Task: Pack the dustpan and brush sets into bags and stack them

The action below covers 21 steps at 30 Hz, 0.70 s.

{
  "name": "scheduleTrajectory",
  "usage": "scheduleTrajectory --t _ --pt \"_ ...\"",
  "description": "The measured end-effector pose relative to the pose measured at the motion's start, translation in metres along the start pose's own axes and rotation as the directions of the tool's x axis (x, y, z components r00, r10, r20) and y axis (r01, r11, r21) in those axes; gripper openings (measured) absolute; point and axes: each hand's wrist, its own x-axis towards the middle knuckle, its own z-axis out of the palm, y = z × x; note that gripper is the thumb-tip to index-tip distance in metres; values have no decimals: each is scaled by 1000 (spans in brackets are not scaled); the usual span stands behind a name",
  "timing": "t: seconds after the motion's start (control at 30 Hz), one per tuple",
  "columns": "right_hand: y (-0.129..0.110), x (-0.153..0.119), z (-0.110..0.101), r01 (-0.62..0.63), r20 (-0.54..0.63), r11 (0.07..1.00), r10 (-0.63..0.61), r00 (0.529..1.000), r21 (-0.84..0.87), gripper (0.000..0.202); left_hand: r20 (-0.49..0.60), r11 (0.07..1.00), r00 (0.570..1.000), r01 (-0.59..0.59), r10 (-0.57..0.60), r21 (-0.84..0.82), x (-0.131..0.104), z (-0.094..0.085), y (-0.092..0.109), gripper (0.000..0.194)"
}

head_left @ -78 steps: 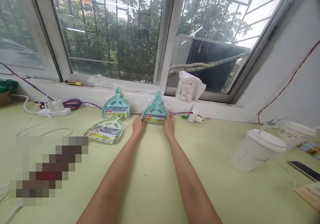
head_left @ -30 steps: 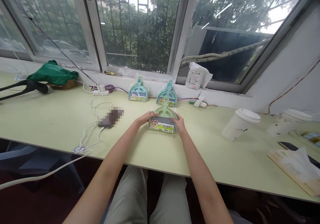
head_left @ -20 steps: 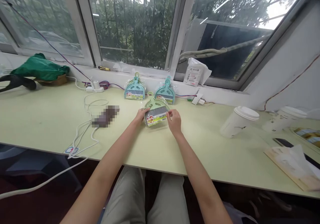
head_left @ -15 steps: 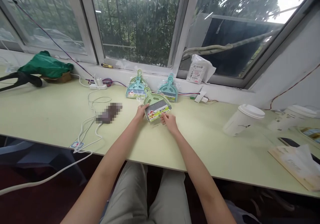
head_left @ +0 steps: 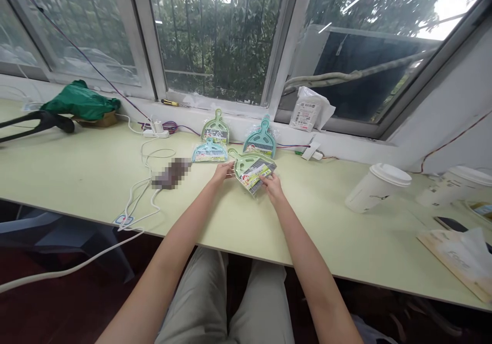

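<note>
- Left hand pinches the handle end of a packaged green mini dustpan set; right hand grips its lower corner, package tilted just above the desk.
- Judged step: turning the pack in hand. Next calls for a steady two-handed grip, keeping it off the teal sets just beyond the left hand.

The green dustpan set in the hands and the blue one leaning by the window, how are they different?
The green dustpan set is light green; the blue dustpan set is teal. The green one is held between the left hand and right hand, turned with its handle pointing left; the blue one stands against the windowsill with its handle up, and no hand touches it. Both are small brush-and-pan sets in clear wrap with a colourful label.
</note>
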Motion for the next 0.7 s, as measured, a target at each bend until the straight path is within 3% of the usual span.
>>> scheduleTrajectory --t 0.17,0.3,0.43,0.5,0.63,0.7 --pt "-13 -6 2 31 106 999 -35 994 39 45 -88 998 995 -46 42 -43 4 -5 10 35" --pt "-21 -9 2 31 127 998 -38 991 51 41 -123 998 991 -52 56 38 3 -12 23 43" --pt "-26 -9 -7 19 149 1000 -22 989 16 41 -174 921 933 -255 314 295 5 -21 41 65" --pt "-27 -10 -9 3 215 1000 3 977 -27 43 -89 853 927 -294 365 432 9 -21 51 64" --pt "-26 -13 -6 -24 353 995 55 934 -92 50 160 798 974 -223 160 560 22 -24 69 34" --pt "-26 -12 -4 -26 351 997 51 935 -76 49 149 819 977 -208 150 535 30 -36 79 28"
